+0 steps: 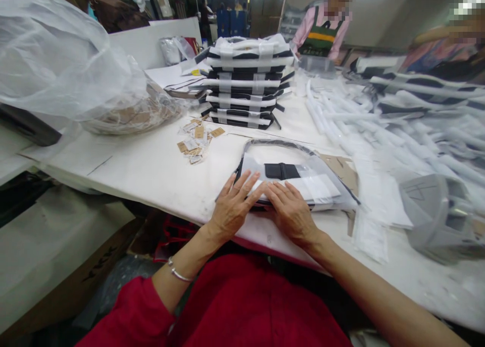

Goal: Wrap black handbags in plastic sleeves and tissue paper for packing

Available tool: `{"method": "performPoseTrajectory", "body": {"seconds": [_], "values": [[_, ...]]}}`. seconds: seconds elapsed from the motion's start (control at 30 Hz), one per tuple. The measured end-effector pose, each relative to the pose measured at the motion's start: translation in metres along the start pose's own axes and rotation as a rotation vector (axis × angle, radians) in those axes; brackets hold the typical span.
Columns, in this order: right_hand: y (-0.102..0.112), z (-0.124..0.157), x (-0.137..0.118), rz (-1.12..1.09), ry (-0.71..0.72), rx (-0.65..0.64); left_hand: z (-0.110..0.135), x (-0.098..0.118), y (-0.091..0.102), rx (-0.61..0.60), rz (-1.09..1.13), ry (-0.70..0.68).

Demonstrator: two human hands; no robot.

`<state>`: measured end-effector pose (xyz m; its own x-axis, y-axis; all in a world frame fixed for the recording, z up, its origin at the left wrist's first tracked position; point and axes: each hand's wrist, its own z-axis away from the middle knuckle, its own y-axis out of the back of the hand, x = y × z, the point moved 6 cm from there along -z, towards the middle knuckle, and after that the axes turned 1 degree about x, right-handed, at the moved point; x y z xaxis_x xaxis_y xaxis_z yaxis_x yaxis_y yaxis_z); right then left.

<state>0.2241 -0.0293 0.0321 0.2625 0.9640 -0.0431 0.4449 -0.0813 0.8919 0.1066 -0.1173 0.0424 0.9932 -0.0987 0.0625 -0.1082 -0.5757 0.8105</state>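
A handbag (250,161) with a dark curved handle and a black flap strap lies on the table before me, covered with pale wrapping. Across its lower right part lies a white paper sheet (322,188). My left hand (235,200) rests on the bag's near left edge with its fingers stretched out. Beside it, my right hand (290,208) presses on the near edge, fingers extended flat, the fingertips of both hands almost meeting. Neither hand is closed round anything. Brown cardboard (343,170) sticks out from behind the bag's right side.
Wrapped bags stand in a tall stack (246,84) beyond. Small paper tags (199,132) lie left of centre. A large plastic bag (68,59) fills the left side. White wrapped strips (379,119) and a grey bin (428,210) lie right. A person (322,29) stands across the table.
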Motion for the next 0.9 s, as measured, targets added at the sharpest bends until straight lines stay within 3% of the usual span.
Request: {"method": "performPoseTrajectory", "body": {"seconds": [0.07,0.27,0.5,0.73,0.9], "values": [[-0.002,0.000,0.000,0.009,-0.007,0.018,-0.001,0.002,-0.007,-0.030,0.048,-0.078],[-0.005,-0.001,-0.003,0.054,-0.036,0.113,0.009,-0.004,-0.019,0.061,0.071,-0.076],[-0.006,0.002,-0.004,0.077,-0.012,0.133,0.008,0.014,-0.011,-0.197,-0.250,-0.133],[-0.002,0.001,-0.008,0.080,0.015,0.044,-0.001,0.013,-0.013,-0.270,-0.334,-0.273],[0.001,-0.001,-0.010,0.098,0.003,-0.048,-0.002,0.012,-0.014,-0.288,-0.335,-0.270]]}}
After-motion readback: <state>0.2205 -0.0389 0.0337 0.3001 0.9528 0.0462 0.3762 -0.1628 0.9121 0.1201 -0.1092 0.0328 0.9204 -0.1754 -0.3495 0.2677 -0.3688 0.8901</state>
